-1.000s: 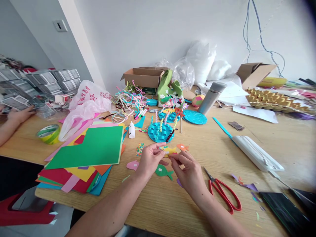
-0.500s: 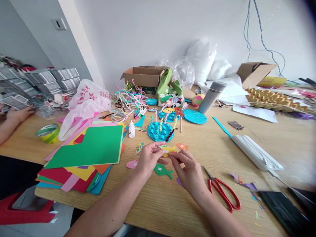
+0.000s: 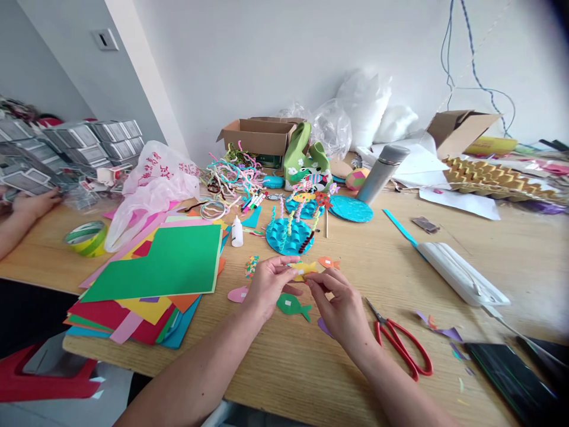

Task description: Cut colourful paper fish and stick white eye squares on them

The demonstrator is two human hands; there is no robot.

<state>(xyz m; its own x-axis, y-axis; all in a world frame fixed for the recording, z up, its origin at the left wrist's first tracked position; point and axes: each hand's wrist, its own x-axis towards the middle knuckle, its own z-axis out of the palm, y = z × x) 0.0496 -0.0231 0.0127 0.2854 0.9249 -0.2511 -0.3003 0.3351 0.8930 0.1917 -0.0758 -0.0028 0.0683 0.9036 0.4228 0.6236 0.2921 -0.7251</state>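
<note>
A yellow paper fish [image 3: 304,270] is held above the table between my two hands. My left hand [image 3: 272,286] pinches its left end, and my right hand [image 3: 336,298] has thumb and fingers pressed together at its lower right edge. Below lies a green paper fish [image 3: 290,304] with a small white square on it. A pink paper fish [image 3: 237,294] is partly hidden behind my left hand, and an orange one [image 3: 328,261] lies beyond my right. Behind them, a blue disc [image 3: 290,240] bears upright twisted pipe cleaners.
Red-handled scissors [image 3: 402,344] lie right of my right hand. Coloured paper sheets [image 3: 178,261] are stacked at the left, near a glue bottle [image 3: 237,232]. A white power strip [image 3: 462,274] and a metal flask [image 3: 382,175] are on the right. Another person's hand [image 3: 38,203] is at far left.
The yellow fish is tilted slightly differently between my fingers. Both hands remain in nearly the same place.
</note>
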